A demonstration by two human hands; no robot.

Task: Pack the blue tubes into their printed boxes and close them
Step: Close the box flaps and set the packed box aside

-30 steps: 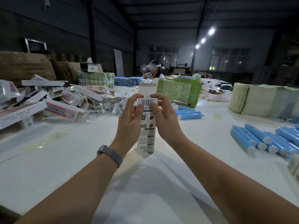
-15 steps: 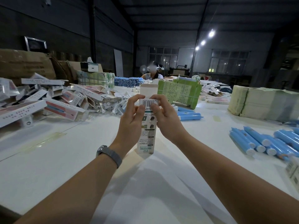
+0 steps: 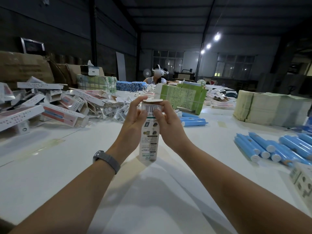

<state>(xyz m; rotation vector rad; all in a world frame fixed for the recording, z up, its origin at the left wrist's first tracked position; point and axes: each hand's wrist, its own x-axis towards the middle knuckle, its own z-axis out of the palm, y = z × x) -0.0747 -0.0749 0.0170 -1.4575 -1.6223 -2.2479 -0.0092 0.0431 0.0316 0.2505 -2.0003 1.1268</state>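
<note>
A white printed box with green lettering and a barcode stands upright on the white table. My left hand grips its upper left side, fingertips on the top flap. My right hand grips the upper right side, thumb on the barcode. The top flap lies folded down almost flat over the opening. Whether a tube is inside is hidden. Loose blue tubes with white caps lie to the right, and a few more blue tubes lie behind my right hand.
Opened red-and-white cartons pile up at the left. A green bundle of flat boxes stands behind the box, a pale paper stack at the right. Another printed box pokes in at the right edge. A person sits across the table.
The tall top flap that stood upright has been folded down over the box's opening. Both hands stay on the box's upper end.
</note>
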